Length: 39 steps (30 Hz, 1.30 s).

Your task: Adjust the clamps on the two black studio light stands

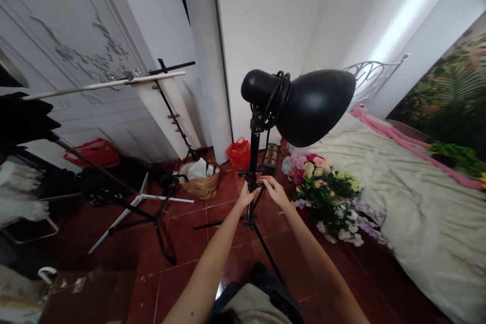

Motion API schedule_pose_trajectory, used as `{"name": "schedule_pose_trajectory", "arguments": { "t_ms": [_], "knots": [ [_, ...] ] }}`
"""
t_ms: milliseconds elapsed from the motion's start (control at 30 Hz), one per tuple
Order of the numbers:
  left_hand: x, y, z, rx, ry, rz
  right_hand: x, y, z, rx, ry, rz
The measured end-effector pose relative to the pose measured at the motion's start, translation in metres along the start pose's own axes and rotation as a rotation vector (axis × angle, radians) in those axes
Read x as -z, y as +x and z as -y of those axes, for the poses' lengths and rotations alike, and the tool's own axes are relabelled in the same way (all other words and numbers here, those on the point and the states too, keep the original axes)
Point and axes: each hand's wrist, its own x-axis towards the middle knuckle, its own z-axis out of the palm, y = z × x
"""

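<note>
A black studio lamp [317, 106] with a wide bowl-shaped shade tops a black light stand [254, 154] in front of me. Its cable [280, 98] is coiled around the neck behind the shade. My left hand [247, 195] is closed around the pole just below a collar with side knobs [243, 173]. On the pole's other side is my right hand [274, 190], its fingers bent and a little apart, fingertips at the pole by the collar. Whether they press on it is hard to see. The stand's tripod legs [268, 253] spread over the floor near my feet.
To the right, artificial flowers [322, 177] lie beside a bed with a pale cover [413, 202]. A wicker basket [201, 185], a red bag [239, 153] and a small barrel-like object [271, 158] stand behind the pole. More stands [154, 217] crowd the left over red floor tiles [190, 243].
</note>
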Motion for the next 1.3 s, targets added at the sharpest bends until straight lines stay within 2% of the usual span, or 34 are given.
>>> {"name": "schedule_pose_trajectory", "arguments": {
  "t_ms": [133,267,500,600,667,733,1000,1300],
  "knots": [
    [-0.003,-0.001,-0.002,-0.036,0.005,-0.02,-0.009,-0.007,-0.016,-0.012,0.019,0.002],
    [-0.003,-0.001,0.0,-0.033,0.033,-0.032,-0.021,-0.003,-0.034,-0.063,0.031,-0.078],
    [-0.003,-0.001,0.0,-0.01,0.05,-0.031,-0.034,0.011,-0.051,-0.341,-0.152,-0.274],
    [-0.003,0.001,0.003,-0.004,0.051,-0.028,-0.035,0.011,-0.047,-0.228,-0.192,-0.331],
    [-0.004,0.001,0.003,0.006,0.041,-0.027,-0.034,0.008,-0.044,-0.109,-0.169,-0.289],
    [-0.005,0.001,0.002,0.022,0.036,-0.04,-0.032,0.002,-0.043,-0.048,-0.115,-0.231],
    [-0.007,-0.002,-0.007,0.05,0.059,-0.074,-0.033,-0.008,-0.049,-0.043,0.069,-0.237],
    [-0.004,0.001,0.005,0.001,0.077,-0.029,-0.041,-0.009,-0.05,-0.073,0.218,-0.299]
  ]
}}
